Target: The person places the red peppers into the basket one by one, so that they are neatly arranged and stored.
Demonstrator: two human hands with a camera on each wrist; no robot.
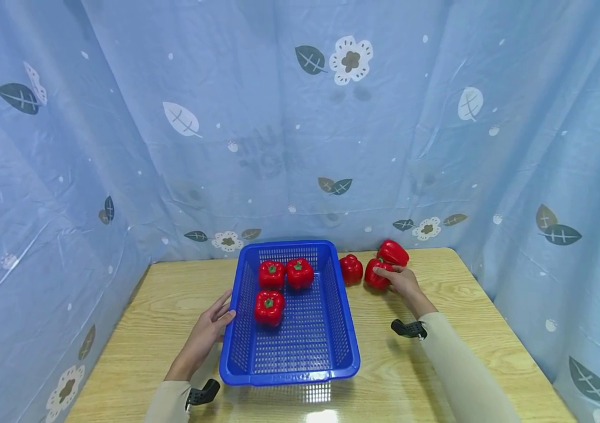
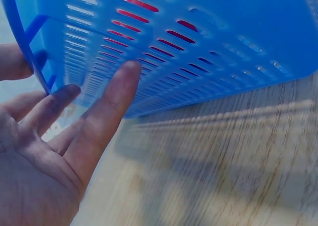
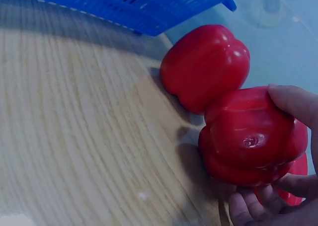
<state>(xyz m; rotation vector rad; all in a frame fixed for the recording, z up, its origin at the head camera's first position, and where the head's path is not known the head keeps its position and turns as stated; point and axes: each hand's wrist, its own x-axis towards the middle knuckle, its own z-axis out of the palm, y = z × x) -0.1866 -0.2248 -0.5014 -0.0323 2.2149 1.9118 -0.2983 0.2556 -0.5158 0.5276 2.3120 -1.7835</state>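
The blue basket stands on the wooden table, with 3 red peppers inside: 2 side by side toward its far end, and 1 nearer the person, along its left half. To the right of the basket, the person's right hand pinches 1 more, the held pepper, its thumb and fingers curled about the sides; whether this pepper touches the table cannot be told. Between it and the basket sits the near-basket pepper, just beside the basket's far right side. The far pepper lies farther right of the basket, behind the held pepper. At the basket's left side, the left hand touches the outside with fingers extended, spread rather than clenched. A blue patterned curtain hangs behind the basket.
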